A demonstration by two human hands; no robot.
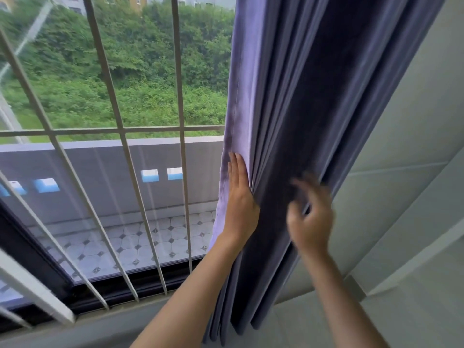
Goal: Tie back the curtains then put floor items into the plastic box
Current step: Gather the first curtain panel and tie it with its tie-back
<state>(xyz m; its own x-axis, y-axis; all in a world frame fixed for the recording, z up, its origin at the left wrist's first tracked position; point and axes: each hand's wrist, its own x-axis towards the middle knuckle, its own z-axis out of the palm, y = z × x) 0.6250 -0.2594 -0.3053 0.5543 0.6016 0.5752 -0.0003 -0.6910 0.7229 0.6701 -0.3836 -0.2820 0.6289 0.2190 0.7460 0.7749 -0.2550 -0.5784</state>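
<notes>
**Gathering the curtain before the tie-back**

The left hand (pixel 239 197) lies flat, fingers straight and together, pressing the pale leading edge of the curtain (pixel 301 121) toward its bunched folds; it grips nothing, only pins the cloth. The right hand (pixel 310 217) is blurred in front of the darker folds, its fingers curled as if about to catch them, but whether its grip has closed on cloth I cannot tell. Judging from this, the flat palm steadies the gathered edge so the other hand can reach round and bundle the pleats.

The curtain hangs in tight vertical folds at the right side of the window, next to the white wall (pixel 401 172), and falls to the sill (pixel 100 325). No tie-back band or hook shows, so the tying seems not yet done. White window bars (pixel 120 126) cross the glass to the left, with a tiled balcony floor (pixel 150 237) and green bushes beyond. The plastic box and the floor items are not in view; that part of the task appears to wait.
</notes>
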